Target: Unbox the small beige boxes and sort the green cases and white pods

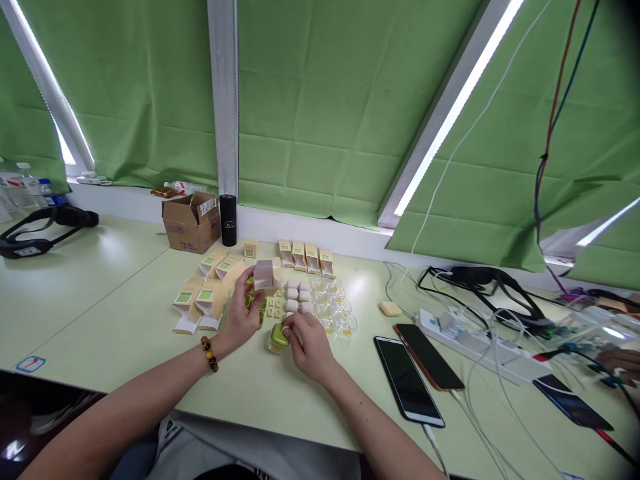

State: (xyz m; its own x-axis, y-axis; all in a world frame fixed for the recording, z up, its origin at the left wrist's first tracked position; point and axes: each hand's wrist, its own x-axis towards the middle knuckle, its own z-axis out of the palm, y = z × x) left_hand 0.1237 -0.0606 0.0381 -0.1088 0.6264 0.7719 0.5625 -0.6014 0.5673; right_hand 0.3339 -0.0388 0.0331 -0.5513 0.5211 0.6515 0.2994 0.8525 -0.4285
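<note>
My left hand (245,313), with a bead bracelet on its wrist, is closed round a small pale cardboard box (263,275) held just above the table. My right hand (307,340) pinches a small green object in a clear case (278,337) that rests on the table in front of me. Between and behind the hands lie rows of small white pieces (298,296) and clear plastic cases (334,308). Folded beige boxes with green windows (203,299) lie to the left, and a row of upright ones (306,256) stands behind.
A brown carton (191,222) and a black cylinder (228,220) stand at the back. Two phones (410,377) lie to the right, beside a white power strip (470,343) with tangled cables. Another person's hand (620,363) shows at the far right. A black headset (40,230) lies far left.
</note>
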